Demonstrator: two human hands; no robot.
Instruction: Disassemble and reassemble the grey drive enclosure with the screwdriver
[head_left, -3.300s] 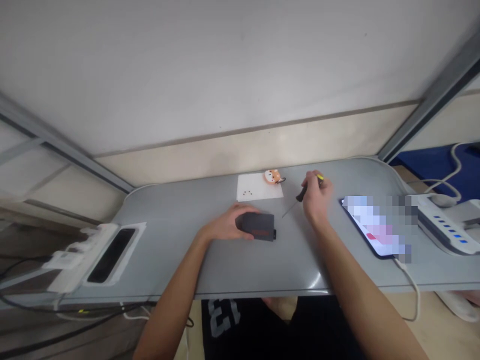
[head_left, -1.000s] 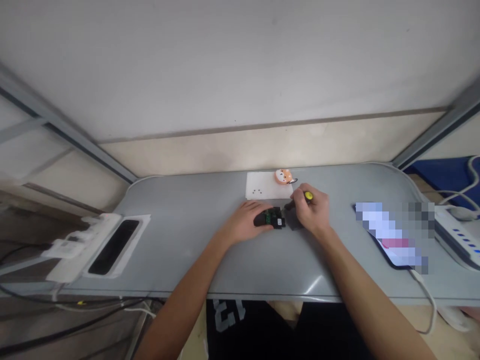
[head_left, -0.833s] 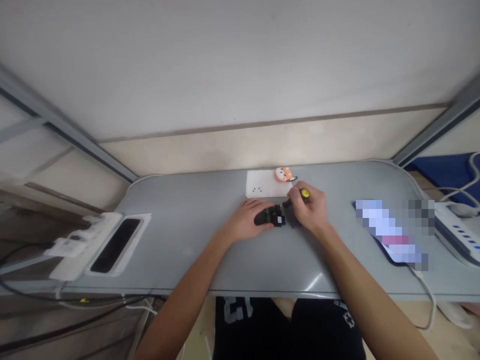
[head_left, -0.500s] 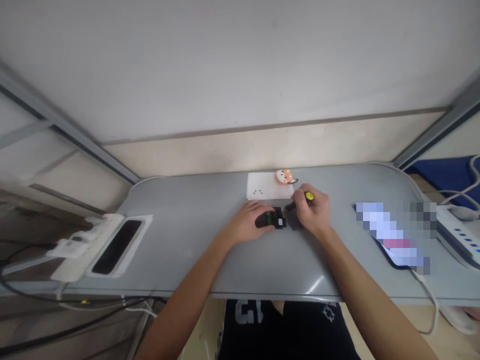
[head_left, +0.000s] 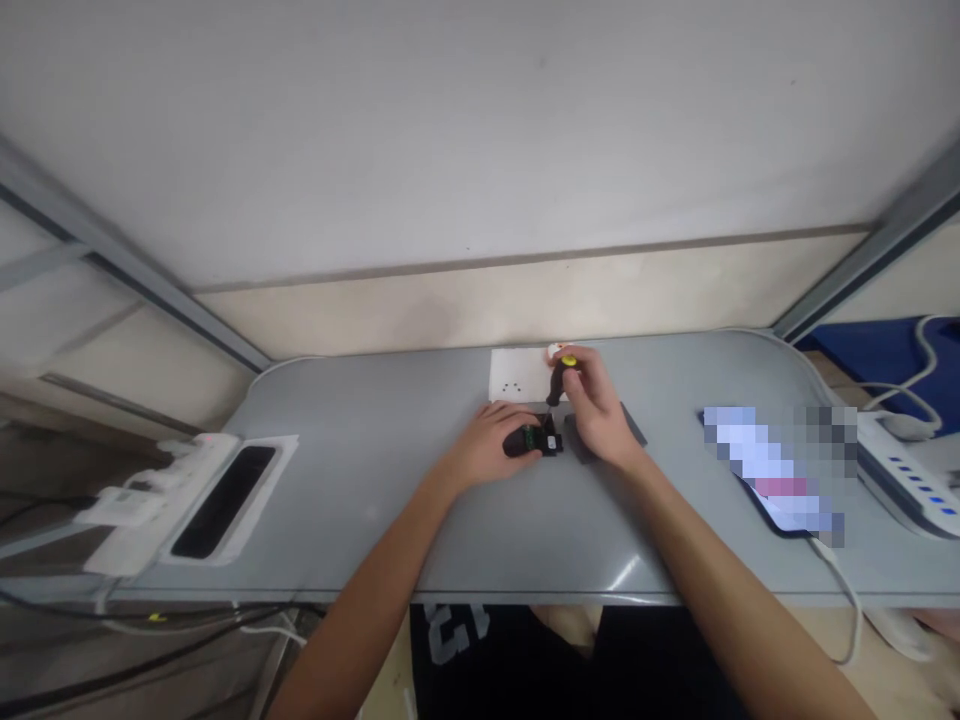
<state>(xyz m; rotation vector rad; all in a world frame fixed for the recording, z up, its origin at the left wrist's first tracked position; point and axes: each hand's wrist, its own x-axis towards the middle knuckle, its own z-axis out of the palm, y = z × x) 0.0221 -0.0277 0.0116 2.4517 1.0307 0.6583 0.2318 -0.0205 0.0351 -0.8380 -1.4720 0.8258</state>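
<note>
My left hand (head_left: 491, 445) is closed round a small black device (head_left: 546, 441) with a green circuit part, low over the grey table. In my right hand (head_left: 600, 405) is a black screwdriver with a yellow end (head_left: 556, 385), held upright with its lower end at the device's upper edge. A dark flat piece (head_left: 634, 425) lies partly under my right hand. Behind the hands, several tiny dark screws (head_left: 511, 387) rest on a white sheet (head_left: 501, 362). An orange and white round trinket (head_left: 556, 352) is partly hidden by my right hand.
On the grey table (head_left: 360, 400), a lit phone (head_left: 765, 480) with a cable lies at the right beside a white power strip (head_left: 911, 485). At the left are a black phone-like slab (head_left: 225, 500) on white paper and another power strip (head_left: 157, 500) with plugs.
My right hand has moved left with the screwdriver, which now stands upright at the device. More of the dark flat piece shows, while the trinket is more covered. The view has shifted slightly.
</note>
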